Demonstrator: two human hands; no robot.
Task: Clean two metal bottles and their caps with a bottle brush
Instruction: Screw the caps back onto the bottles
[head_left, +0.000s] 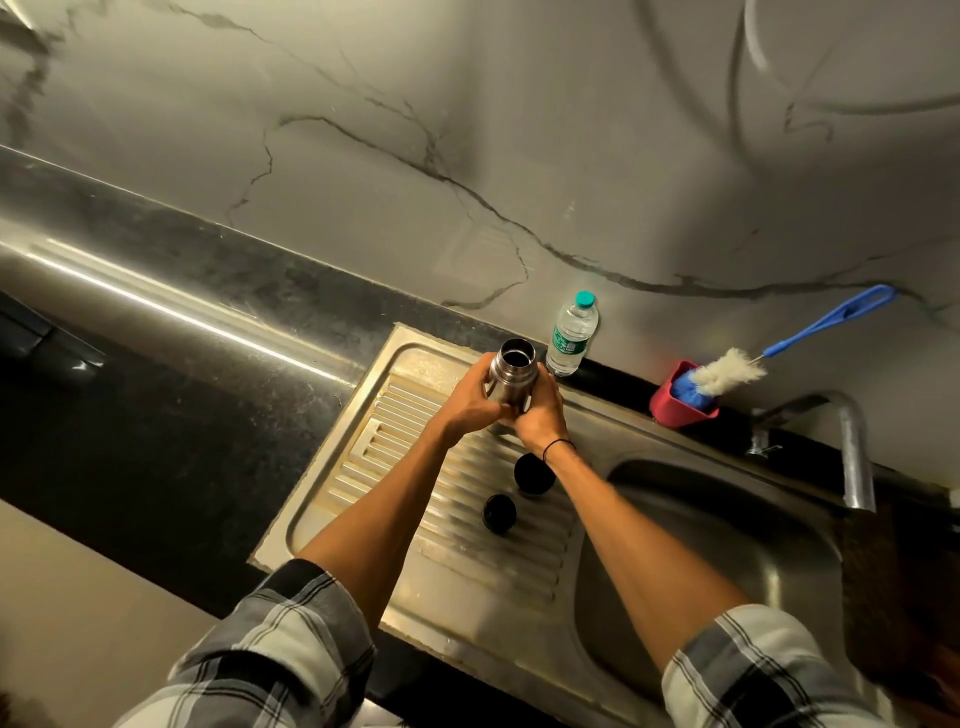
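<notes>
An uncapped metal bottle (511, 371) stands upright at the far end of the steel draining board (363, 467). My left hand (470, 400) and my right hand (540, 415) both wrap around its lower body. Only this one metal bottle shows. Two black caps lie on the ribbed board nearer to me: one cap (530, 474) beside my right wrist, the other cap (500, 513) between my forearms. The bottle brush (737, 370), with white bristles and a blue handle, leans in a red holder (680, 402) at the back right, away from both hands.
A clear plastic water bottle (571, 335) with a teal cap stands just behind the metal bottle. The sink basin (727, 545) lies to the right under a steel tap (852, 457). Dark countertop (156, 415) runs to the left; a marbled wall rises behind.
</notes>
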